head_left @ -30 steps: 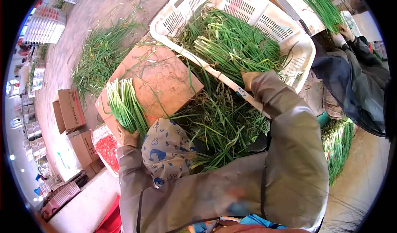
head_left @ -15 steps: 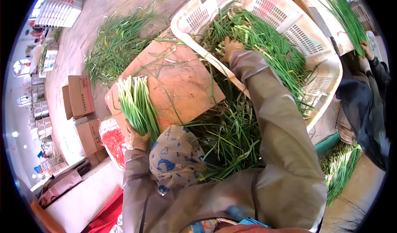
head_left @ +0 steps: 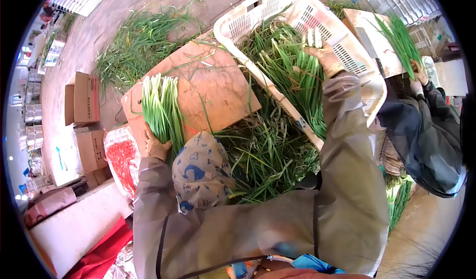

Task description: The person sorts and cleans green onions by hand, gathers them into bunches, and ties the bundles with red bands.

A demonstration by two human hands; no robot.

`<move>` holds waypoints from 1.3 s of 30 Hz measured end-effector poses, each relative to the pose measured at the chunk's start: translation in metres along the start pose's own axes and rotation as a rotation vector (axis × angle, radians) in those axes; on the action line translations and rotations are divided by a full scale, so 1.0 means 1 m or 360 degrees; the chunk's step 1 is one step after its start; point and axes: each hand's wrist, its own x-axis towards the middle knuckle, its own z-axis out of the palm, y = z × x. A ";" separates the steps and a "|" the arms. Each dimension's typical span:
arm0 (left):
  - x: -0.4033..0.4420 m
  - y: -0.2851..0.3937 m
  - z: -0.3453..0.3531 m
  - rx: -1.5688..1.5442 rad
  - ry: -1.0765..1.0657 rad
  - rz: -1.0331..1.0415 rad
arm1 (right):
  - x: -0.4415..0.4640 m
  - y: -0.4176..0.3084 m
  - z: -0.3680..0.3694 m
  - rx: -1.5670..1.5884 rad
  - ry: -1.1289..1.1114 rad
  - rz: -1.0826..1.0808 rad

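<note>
Clearly, the bundle of green stalks (head_left: 161,98) lies on the wooden board (head_left: 220,88), its pale ends pointing away from the person and its leaves trailing back towards the knee. The left hand (head_left: 157,145) is curled about its leafy part, fingers along the outer side and thumb on the inner; how tight that grip is cannot be told. Over the white basket (head_left: 275,93), the right hand (head_left: 325,60) has its fingers closed around a few stalks (head_left: 311,37), white ends poking out above them, with more stalks (head_left: 282,63) beneath. All this should be light and limp, firmer at the pale ends, soft and easily bruised along the leaves, perhaps slippery if damp. A loose, full-hand hold just below the white part would probably suit best, since squeezing the leaves could crease them. Red strips (head_left: 121,165) lie near the left forearm, and on the far right a co-worker's hand (head_left: 420,74) holds another bunch (head_left: 402,43)
</note>
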 end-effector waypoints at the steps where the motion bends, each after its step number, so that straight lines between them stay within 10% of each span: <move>1: 0.002 -0.004 0.003 0.0011 0.0045 0.0056 | -0.013 -0.013 -0.003 0.0058 0.0034 -0.0134; 9: 0.009 -0.051 -0.057 -0.0840 -0.0349 0.0561 | -0.118 -0.152 -0.064 -0.0531 0.0484 -0.0617; 13: -0.073 0.051 -0.101 -0.1322 -0.0033 0.0520 | -0.192 -0.237 -0.036 -0.0041 0.0364 -0.0706; 16: -0.147 0.165 -0.082 -0.1427 -0.1047 0.1120 | -0.218 -0.242 0.016 -0.0187 0.0197 -0.0501; 17: -0.172 0.198 -0.055 -0.1552 -0.0863 0.1673 | -0.219 -0.228 0.035 -0.0096 0.0008 -0.0467; 19: -0.209 0.252 -0.037 -0.1763 -0.0854 0.1767 | -0.227 -0.211 0.076 0.0083 -0.0126 -0.0184; 23: -0.235 0.286 -0.004 -0.2593 -0.1988 0.1044 | -0.242 -0.187 0.131 -0.0236 -0.0140 -0.0243; 24: -0.241 0.275 -0.024 -0.2716 -0.2032 0.0706 | -0.237 -0.171 0.122 -0.1235 0.0073 -0.0504; 29: -0.204 0.255 -0.006 -0.3289 -0.1309 0.0522 | -0.322 -0.132 0.139 -0.0951 0.0036 -0.0739; 31: -0.174 0.257 -0.005 -0.3825 -0.2060 0.0517 | -0.339 -0.100 0.137 -0.1464 -0.0163 -0.0600; 33: -0.156 0.272 -0.012 -0.4040 -0.1792 -0.0250 | -0.331 -0.117 0.136 -0.1957 -0.0094 0.0297; 35: -0.152 0.282 -0.030 -0.4136 -0.1537 -0.0182 | -0.296 -0.111 0.095 -0.2116 0.0046 -0.0500; 39: -0.138 0.292 -0.045 -0.4353 -0.1648 0.0322 | -0.254 -0.235 0.128 -0.2787 -0.0023 -0.0901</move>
